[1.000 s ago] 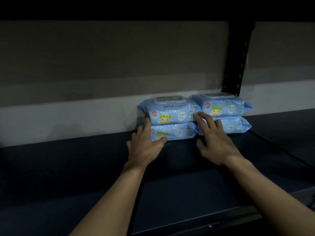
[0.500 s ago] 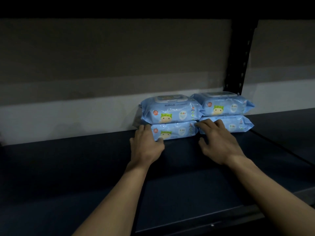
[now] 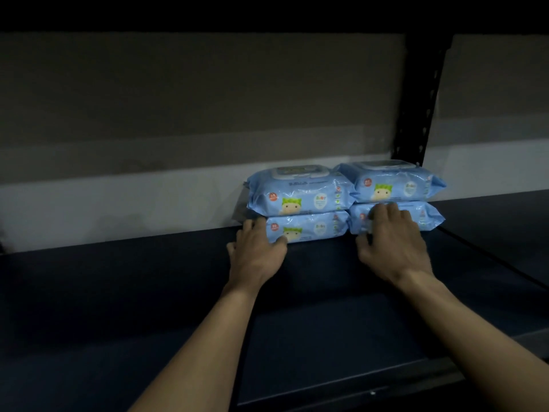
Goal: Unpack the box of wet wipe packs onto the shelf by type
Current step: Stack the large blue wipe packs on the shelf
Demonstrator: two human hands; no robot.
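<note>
Right hand (image 3: pixel 392 242) slid right, hiding lower-right pack (image 3: pixel 427 217).

four blue wipe packs (image 3: pixel 300 193), two hands (image 3: pixel 257 254)

1. The dark shelf (image 3: pixel 118 307) is free to the left of the four blue wipe packs (image 3: pixel 300 191) and in front of them.
2. The packs stand against the back wall (image 3: pixel 148 114), two stacks touching.
3. The black upright post (image 3: pixel 416 114) blocks the right side, just behind the right stack.
</note>
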